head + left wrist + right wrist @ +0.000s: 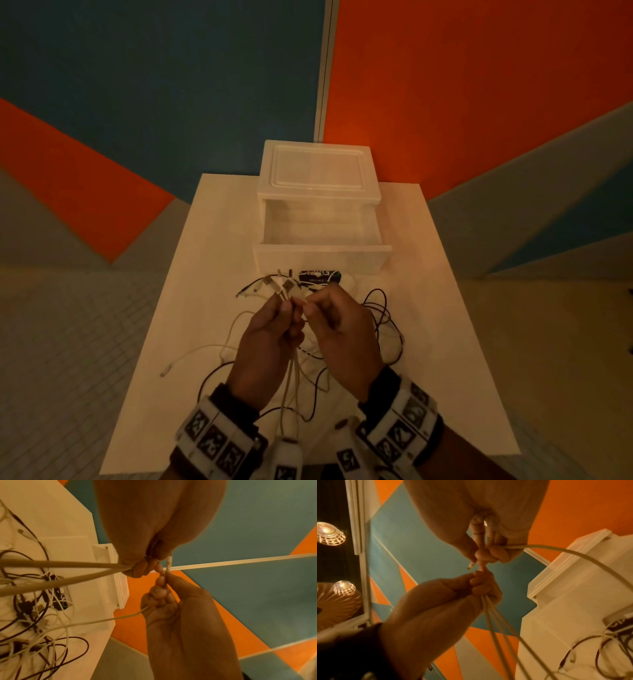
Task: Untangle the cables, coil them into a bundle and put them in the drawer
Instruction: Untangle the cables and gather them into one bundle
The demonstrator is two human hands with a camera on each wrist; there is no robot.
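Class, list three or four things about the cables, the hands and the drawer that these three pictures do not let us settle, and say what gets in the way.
- Head view: how many white cables the left hand grips; its fingers cover them.
- Head view: the dark card; its print is too small, partly behind the connectors.
- Head view: the open drawer; its front wall hides the near floor.
- Wrist views: what the right hand pinches; fingers cover it.

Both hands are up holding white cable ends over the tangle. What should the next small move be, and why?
Probably pass the white cable end from the right hand into the left hand, beside the ends it already grips. The left hand holds several white cables that hang to the table, where black cables are still tangled; the drawer stands open.
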